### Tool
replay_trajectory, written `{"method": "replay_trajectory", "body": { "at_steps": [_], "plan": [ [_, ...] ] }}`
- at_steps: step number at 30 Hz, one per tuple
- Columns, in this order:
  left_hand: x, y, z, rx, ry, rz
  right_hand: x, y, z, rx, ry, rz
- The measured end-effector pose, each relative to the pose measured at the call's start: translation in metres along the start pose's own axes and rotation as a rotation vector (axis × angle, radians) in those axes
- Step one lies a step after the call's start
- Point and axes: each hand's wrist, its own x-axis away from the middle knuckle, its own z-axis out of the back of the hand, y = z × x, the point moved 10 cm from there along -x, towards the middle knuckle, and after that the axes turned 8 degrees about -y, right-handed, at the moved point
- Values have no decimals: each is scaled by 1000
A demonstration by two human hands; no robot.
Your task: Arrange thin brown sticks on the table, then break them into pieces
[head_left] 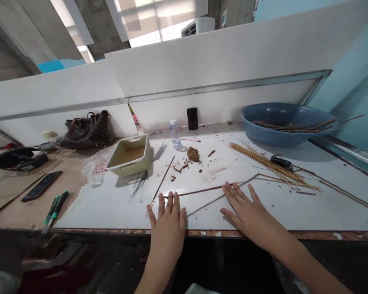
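My left hand lies flat near the table's front edge, fingers spread, its fingertips on the left end of a thin brown stick. To the right, my right hand rests with fingers apart, fingertips on the same stick's right end. A greyish thin stick runs slantwise below it and passes under my right hand. Another brown stick lies to the upper left of my left hand. Beyond the hands sits a brown lump with crumbs around it.
A yellowish basin, a clear bottle and a phone stand behind. At right are a bundle of thin sticks, a black-handled object and a large blue basin. Green cutters and a bag lie left.
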Motion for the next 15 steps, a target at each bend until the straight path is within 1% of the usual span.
{"method": "replay_trajectory", "body": {
  "at_steps": [2,5,7,9,13,15],
  "plan": [
    [-7,1,3,1,-6,9,-7,1,3,-6,-16,5],
    [-24,5,14,11,-12,25,-26,2,9,-26,-87,-9],
    [-29,7,19,16,-14,27,-34,3,11,-24,-117,-29],
    [-24,5,18,13,-19,29,-31,2,10,-6,-102,-29],
    [-1,-2,11,-25,-9,13,-6,-3,7,18,-4,10],
    [7,0,12,-43,22,11,5,-10,10,30,35,28]
  ]
}}
